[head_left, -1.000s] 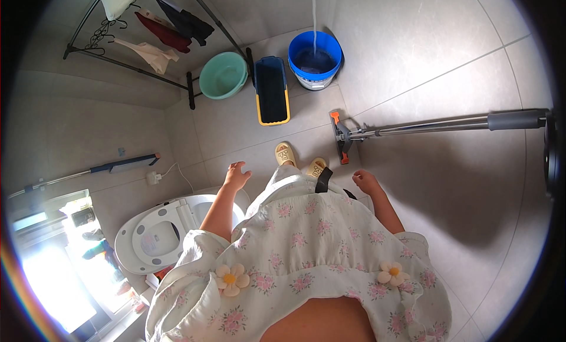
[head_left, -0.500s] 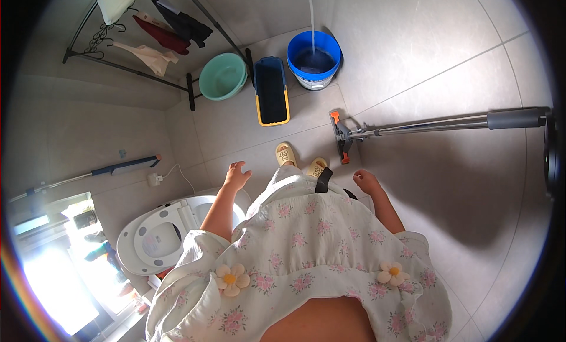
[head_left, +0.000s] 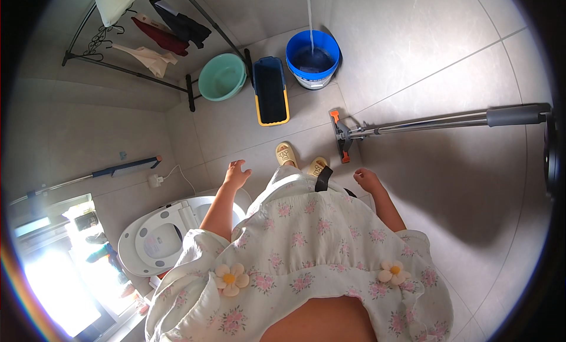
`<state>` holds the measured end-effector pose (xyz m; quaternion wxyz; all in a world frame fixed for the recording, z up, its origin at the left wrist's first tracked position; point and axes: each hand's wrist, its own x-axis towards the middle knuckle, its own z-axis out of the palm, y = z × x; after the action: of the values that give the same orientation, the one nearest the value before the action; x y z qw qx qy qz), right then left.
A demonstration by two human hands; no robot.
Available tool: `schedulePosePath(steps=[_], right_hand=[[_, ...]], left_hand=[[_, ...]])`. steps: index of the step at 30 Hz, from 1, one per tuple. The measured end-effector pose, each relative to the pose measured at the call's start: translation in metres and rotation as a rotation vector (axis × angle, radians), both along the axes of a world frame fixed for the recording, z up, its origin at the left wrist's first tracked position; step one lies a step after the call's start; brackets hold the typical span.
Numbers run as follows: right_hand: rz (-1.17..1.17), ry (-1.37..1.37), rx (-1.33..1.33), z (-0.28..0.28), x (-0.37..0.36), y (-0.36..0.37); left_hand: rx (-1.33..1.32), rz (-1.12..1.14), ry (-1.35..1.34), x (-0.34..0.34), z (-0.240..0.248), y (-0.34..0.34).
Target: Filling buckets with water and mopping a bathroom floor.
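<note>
My left hand (head_left: pixel 237 175) hangs in the air beside the white toilet (head_left: pixel 206 209), its fingers apart and nothing in it. On the other side of my body, my right hand (head_left: pixel 367 180) hangs with its fingers loosely curled in and no object showing in them. Nearest to it is a squeeze mop (head_left: pixel 342 137) with a grey and orange head, its metal pole running off to the right. Ahead of me, a stream of water (head_left: pixel 310 17) falls into a blue-rimmed bucket (head_left: pixel 313 79), which holds some water.
Left of the bucket are a dark blue and yellow oblong bucket (head_left: pixel 285 109) and a green basin (head_left: pixel 221 93). A metal rack (head_left: pixel 135 74) with hanging cloths is at the far left. By the bright window, a long-handled tool (head_left: pixel 127 165) is on the wall. Yellow slippers (head_left: pixel 285 155) are on my feet.
</note>
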<state>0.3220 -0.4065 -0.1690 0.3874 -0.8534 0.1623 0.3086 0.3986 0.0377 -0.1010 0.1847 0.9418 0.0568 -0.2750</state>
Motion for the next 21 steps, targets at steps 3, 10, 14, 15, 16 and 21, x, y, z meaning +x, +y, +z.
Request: schedulePosePath(steps=[3, 10, 14, 15, 16, 21], right_hand=[[0.007, 0.006, -0.011, 0.007, 0.002, 0.002], [0.009, 0.014, -0.011, 0.001, 0.002, 0.003], [-0.003, 0.013, 0.006, -0.003, 0.001, 0.004], [-0.002, 0.011, 0.009, -0.003, 0.001, 0.004], [0.000, 0.008, 0.011, -0.002, 0.001, 0.005], [0.009, 0.007, 0.013, 0.000, 0.001, 0.005]], left_hand=[[-0.002, 0.014, 0.011, -0.001, 0.003, 0.001], [0.004, 0.027, 0.007, -0.003, -0.005, 0.005], [0.015, 0.034, 0.015, -0.004, 0.000, 0.002], [0.023, 0.038, 0.023, -0.004, 0.001, 0.002], [0.023, 0.038, 0.023, -0.004, 0.000, 0.002], [0.014, 0.045, 0.034, -0.005, -0.001, 0.004]])
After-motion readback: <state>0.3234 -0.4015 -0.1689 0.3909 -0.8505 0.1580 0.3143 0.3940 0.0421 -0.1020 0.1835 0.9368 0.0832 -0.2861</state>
